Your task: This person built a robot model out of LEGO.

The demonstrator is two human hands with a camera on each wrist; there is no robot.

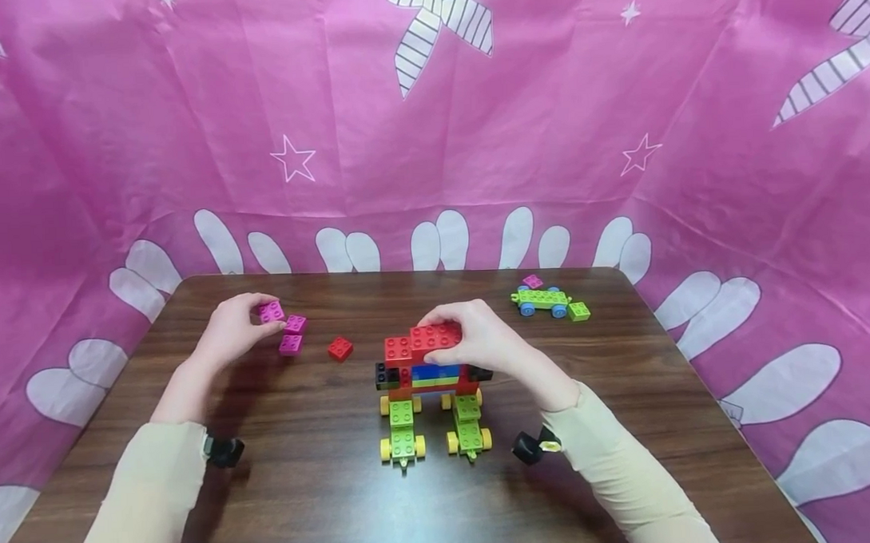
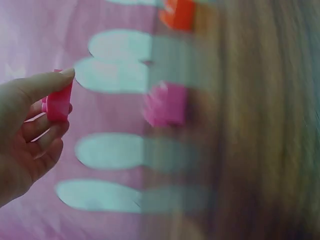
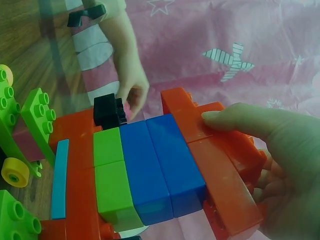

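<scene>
Between the thumb and fingers of my left hand (image 1: 228, 333) is a pink brick (image 2: 61, 104), lifted off the table in the left wrist view. Two more pink bricks (image 1: 290, 344) lie just beside that hand. My right hand (image 1: 486, 338) grips the red bricks (image 1: 432, 335) on top of a block build, with the thumb on their near side. Blue bricks (image 3: 167, 172), green bricks (image 3: 112, 175) and black bricks (image 1: 387, 377) make up its middle. The build stands on green wheeled bases (image 1: 402, 440) with yellow wheels.
A loose red brick (image 1: 340, 348) lies between the pink bricks and the build. At the back right are a green wheeled base (image 1: 541, 298) with blue wheels, a green brick (image 1: 579, 311) and a pink brick (image 1: 532, 282). Pink cloth (image 1: 374, 162) surrounds the brown table (image 1: 313, 499).
</scene>
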